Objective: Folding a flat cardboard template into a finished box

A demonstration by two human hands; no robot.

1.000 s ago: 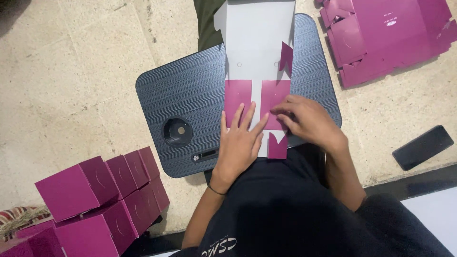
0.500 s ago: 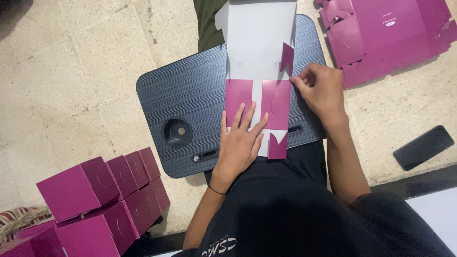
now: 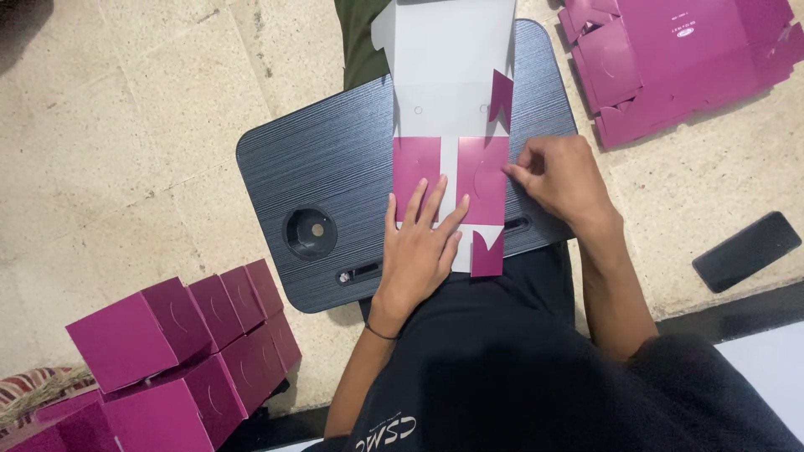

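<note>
A person's left hand [image 3: 421,243] lies flat with its fingers spread, palm down on the magenta flaps of an unfolded cardboard box blank [image 3: 452,125], apparently pinning the sheet so it cannot slide. The right hand [image 3: 559,177] rests at the blank's right edge, fingers curled loosely with the fingertips touching the side of the right-hand magenta panel, gripping nothing firmly; it looks as if it is steadying or creasing that edge. The blank lies lengthwise on a dark grey lap desk [image 3: 335,176] with a ribbed surface and a round cup recess near its left end; the desk sits across the person's lap, giving a firm flat base for folding. The far part of the blank shows its white inner side (a small magenta tab stands up at its right edge). Beyond the desk, at top right on the pale stone floor [image 3: 126,125], lies a stack of flat magenta blanks [image 3: 678,59], within reach of the right hand. At lower left stands a cluster of assembled magenta boxes [image 3: 184,351]. A black phone [image 3: 747,251] lies on the floor at right. Compared with a second ago, the right hand has moved off the lower flaps, where it overlapped the left hand, out to the right edge; the left hand has stayed in place.
</note>
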